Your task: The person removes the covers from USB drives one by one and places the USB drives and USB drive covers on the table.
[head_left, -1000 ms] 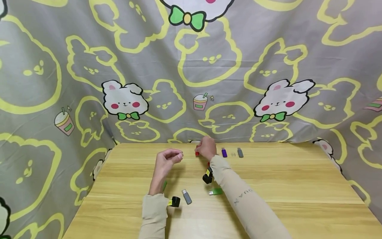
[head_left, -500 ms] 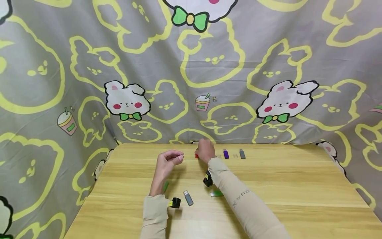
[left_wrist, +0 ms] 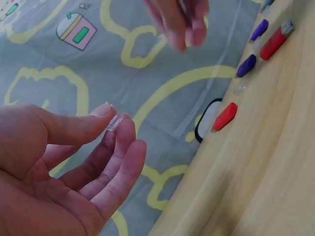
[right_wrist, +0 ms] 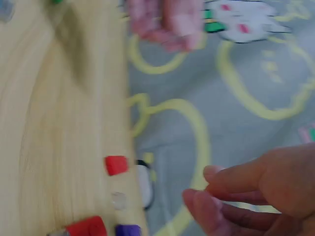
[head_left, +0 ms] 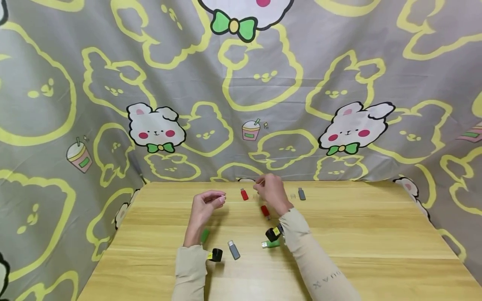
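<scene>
We see the left hand [left_wrist: 64, 167] pinching a clear cap [left_wrist: 114, 122], while the right hand [head_left: 272, 191] pinches something too small to name.

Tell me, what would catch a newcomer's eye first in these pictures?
Probably the grey cartoon-rabbit cloth backdrop with yellow outlines, filling the scene behind the light wooden table. Next, the left hand pinching a tiny clear plastic cap above the table, and the small red USB stick lying near the far edge, beside the right hand.
</scene>
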Available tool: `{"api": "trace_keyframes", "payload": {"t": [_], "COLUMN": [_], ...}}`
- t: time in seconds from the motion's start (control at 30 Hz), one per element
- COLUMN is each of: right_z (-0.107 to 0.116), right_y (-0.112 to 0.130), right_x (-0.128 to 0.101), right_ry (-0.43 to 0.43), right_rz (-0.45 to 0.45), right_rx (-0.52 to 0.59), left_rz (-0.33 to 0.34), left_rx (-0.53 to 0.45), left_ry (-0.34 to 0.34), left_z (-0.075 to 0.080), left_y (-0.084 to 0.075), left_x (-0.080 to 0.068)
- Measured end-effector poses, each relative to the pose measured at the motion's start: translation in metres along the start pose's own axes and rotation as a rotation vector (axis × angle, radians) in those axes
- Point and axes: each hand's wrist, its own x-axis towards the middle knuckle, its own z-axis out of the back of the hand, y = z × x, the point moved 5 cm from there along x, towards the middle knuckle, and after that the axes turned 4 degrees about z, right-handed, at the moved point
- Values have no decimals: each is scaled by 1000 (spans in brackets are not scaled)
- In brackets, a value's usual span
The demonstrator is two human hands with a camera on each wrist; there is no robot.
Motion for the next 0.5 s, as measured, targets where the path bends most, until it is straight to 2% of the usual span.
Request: {"api": "trace_keyframes", "payload": {"t": [0.1, 0.2, 0.4, 0.5], "right_z": [18, 35, 64, 72], "right_y": [-5, -14, -32, -39], "right_x": [-18, -36, -68, -77], "right_ry": [0, -18, -42, -54], "right_rz": [3, 3, -41, -55], "right_rx": [57, 84, 143, 171], "left_rz": [17, 30, 44, 37], "left_rx": [25, 89, 256, 312], "left_ry": [9, 19, 47, 61], "left_z": [0, -4, -13, -17], "left_y": [3, 6, 8, 8], "left_x": [2, 7, 31, 40]}}
